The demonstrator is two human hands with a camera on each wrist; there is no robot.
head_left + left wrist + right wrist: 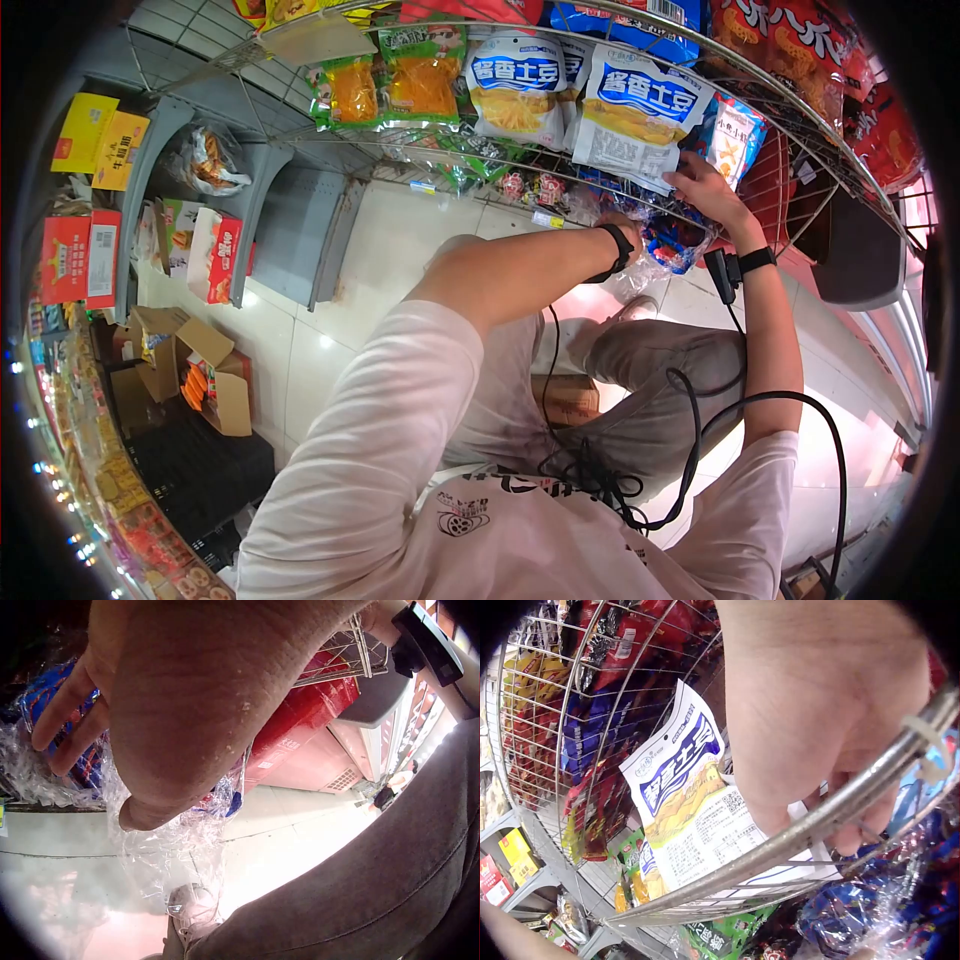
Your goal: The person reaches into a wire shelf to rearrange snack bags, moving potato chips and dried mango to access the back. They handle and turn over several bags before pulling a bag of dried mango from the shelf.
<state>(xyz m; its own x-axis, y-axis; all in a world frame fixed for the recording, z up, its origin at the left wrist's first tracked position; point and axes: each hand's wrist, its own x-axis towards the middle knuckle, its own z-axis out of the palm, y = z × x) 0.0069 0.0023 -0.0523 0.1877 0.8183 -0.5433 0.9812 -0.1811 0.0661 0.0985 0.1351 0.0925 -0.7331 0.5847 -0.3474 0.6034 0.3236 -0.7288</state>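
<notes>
My right hand [705,185] reaches up into a round wire basket [817,825] and pinches the lower corner of a white and blue snack bag [635,115] printed with yellow chips. In the right wrist view the thumb and fingers [817,750] grip that bag [682,802] just behind the basket's rim wire. My left hand [625,228] is lower, in the tier beneath. Its fingers [67,712] lie fairly straight on blue packets [45,690] wrapped in crumpled clear plastic [172,855], which hangs down below the thumb.
More bags fill the rack: green and orange ones [420,75], red ones [790,40]. Grey shelves with red and white boxes [215,255] stand at the left. An open cardboard carton [200,370] sits on the white tiled floor. Black cables [690,440] hang across my lap.
</notes>
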